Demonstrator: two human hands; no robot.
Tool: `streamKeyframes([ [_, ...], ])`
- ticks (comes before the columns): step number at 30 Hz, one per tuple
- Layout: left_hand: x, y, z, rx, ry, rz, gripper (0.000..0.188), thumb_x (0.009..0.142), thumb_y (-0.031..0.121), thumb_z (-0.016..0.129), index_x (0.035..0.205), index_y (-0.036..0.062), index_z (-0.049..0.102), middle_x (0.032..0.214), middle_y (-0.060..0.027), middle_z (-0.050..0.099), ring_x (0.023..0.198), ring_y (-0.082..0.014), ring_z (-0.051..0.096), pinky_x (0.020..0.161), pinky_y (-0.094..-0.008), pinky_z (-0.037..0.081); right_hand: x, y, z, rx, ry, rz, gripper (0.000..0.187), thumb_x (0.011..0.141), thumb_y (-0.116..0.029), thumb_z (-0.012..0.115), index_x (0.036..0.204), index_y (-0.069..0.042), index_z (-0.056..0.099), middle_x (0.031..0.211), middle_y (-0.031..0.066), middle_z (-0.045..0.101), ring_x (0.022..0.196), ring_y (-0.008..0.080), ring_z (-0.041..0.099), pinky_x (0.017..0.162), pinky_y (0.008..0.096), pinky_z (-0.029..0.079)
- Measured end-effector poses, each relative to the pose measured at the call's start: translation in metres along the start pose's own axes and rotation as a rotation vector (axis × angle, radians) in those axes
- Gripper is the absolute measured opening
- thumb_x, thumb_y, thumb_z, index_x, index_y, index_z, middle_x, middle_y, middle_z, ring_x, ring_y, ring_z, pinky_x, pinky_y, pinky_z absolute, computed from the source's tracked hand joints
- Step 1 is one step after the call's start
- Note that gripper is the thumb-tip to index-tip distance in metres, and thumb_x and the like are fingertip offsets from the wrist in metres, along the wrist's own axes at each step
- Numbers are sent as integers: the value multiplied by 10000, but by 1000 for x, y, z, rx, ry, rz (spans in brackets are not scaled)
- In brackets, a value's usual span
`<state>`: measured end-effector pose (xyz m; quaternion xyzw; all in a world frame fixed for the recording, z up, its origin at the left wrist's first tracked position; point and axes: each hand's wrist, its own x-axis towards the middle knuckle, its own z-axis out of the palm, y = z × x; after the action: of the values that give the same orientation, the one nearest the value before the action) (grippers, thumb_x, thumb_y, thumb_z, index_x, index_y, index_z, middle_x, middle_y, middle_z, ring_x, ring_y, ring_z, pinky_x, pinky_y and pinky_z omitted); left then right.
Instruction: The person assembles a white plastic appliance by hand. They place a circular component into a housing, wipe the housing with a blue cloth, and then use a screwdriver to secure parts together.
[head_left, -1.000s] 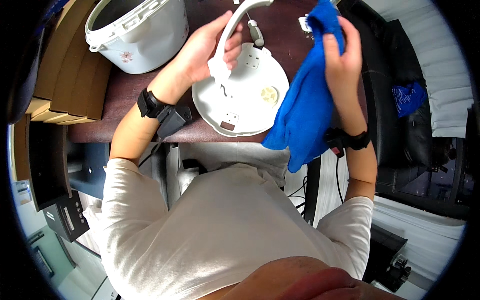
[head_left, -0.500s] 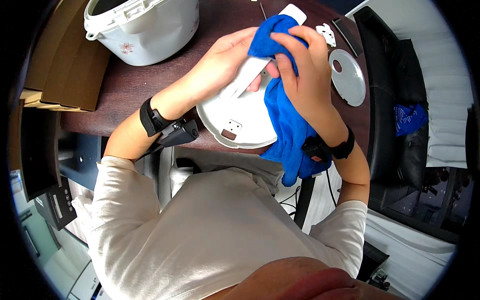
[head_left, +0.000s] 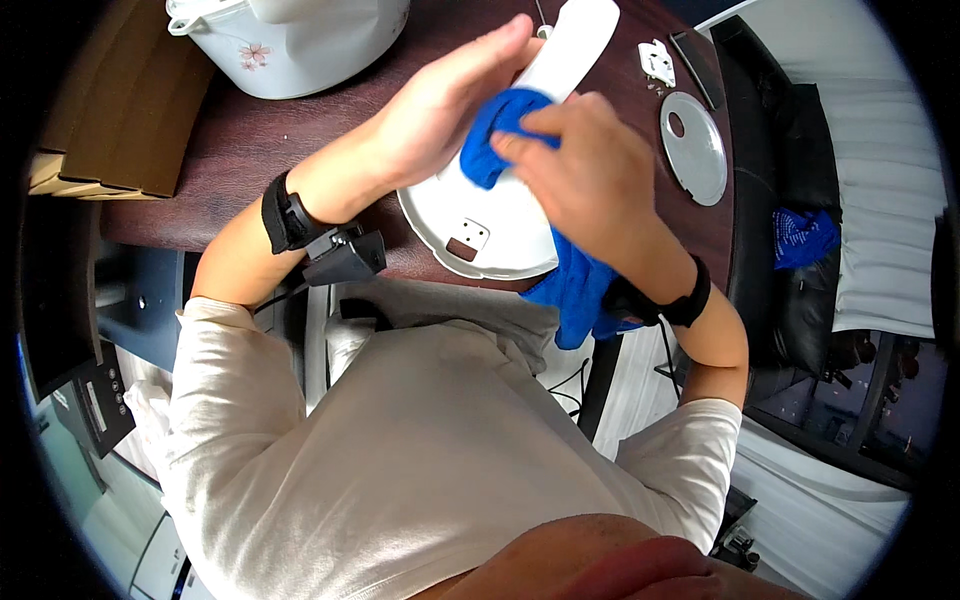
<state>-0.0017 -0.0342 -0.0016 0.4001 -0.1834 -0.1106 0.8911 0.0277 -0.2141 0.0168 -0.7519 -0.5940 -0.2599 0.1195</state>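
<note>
My left hand (head_left: 430, 120) holds a long, curved white plastic piece (head_left: 577, 45) from its left side; its thumb is raised and the other fingers are mostly hidden. My right hand (head_left: 598, 180), slightly blurred, pinches a bunched blue cloth (head_left: 497, 140) against the piece's lower part. The rest of the cloth hangs below that hand, past the table's front edge. Beneath both hands lies a round white plastic cover (head_left: 515, 240) with a small rectangular cutout, partly hidden by the cloth and hands.
A white rice-cooker-like body (head_left: 310, 60) with a flower print stands at the back left, beside cardboard boxes (head_left: 125, 110). On the right of the dark table (head_left: 290, 165) lie a round grey-white disc (head_left: 697, 165), a small white part (head_left: 656, 62) and a dark phone-like slab (head_left: 693, 68).
My right hand has slid the cloth down and left along the white piece, baring its upper end. My left thumb has lifted. The view has shifted slightly.
</note>
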Motion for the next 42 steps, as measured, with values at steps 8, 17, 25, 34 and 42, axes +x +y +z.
streamKeyframes([
  [8, -3, -6, -17, 60, -123, -170, 727, 1003, 646, 216, 1362, 67, 471, 1123, -117, 636, 862, -125, 626, 663, -249, 522, 20, 45, -5, 55, 216, 216, 143, 849, -176, 722, 956, -87, 691, 884, 69, 609, 729, 213, 661, 597, 313, 535],
  [17, 6, -11, -22, -57, 105, -142, 573, 1054, 459, 335, 1344, -5, 507, 1301, -155, 604, 1110, -208, 630, 990, -331, 493, -1, -10, 15, 287, -20, 80, 264, 766, -126, 743, 1021, -102, 681, 901, 35, 540, 847, 218, 615, 638, 322, 523],
  [25, 3, -13, -24, 15, 296, -152, 452, 1030, 459, 444, 1122, 60, 635, 951, -74, 685, 826, -161, 676, 751, -280, 569, 21, 12, 17, 147, 97, 193, 179, 766, -149, 754, 907, -129, 647, 855, 36, 543, 727, 219, 638, 582, 325, 512],
  [34, 3, -11, -23, 228, 389, -73, 485, 1023, 516, 425, 1092, 73, 612, 887, -78, 674, 682, -145, 664, 631, -266, 561, 32, 47, 25, 145, 254, 245, 171, 820, -186, 735, 944, -117, 638, 890, 67, 616, 717, 263, 671, 592, 336, 533],
  [42, 5, -4, -18, 219, 280, 15, 533, 1049, 491, 358, 1293, 68, 572, 1069, -68, 653, 947, -126, 647, 821, -275, 554, 8, 8, 19, 128, -26, 55, 164, 791, -157, 729, 935, -149, 652, 835, 22, 527, 735, 177, 628, 591, 294, 515],
])
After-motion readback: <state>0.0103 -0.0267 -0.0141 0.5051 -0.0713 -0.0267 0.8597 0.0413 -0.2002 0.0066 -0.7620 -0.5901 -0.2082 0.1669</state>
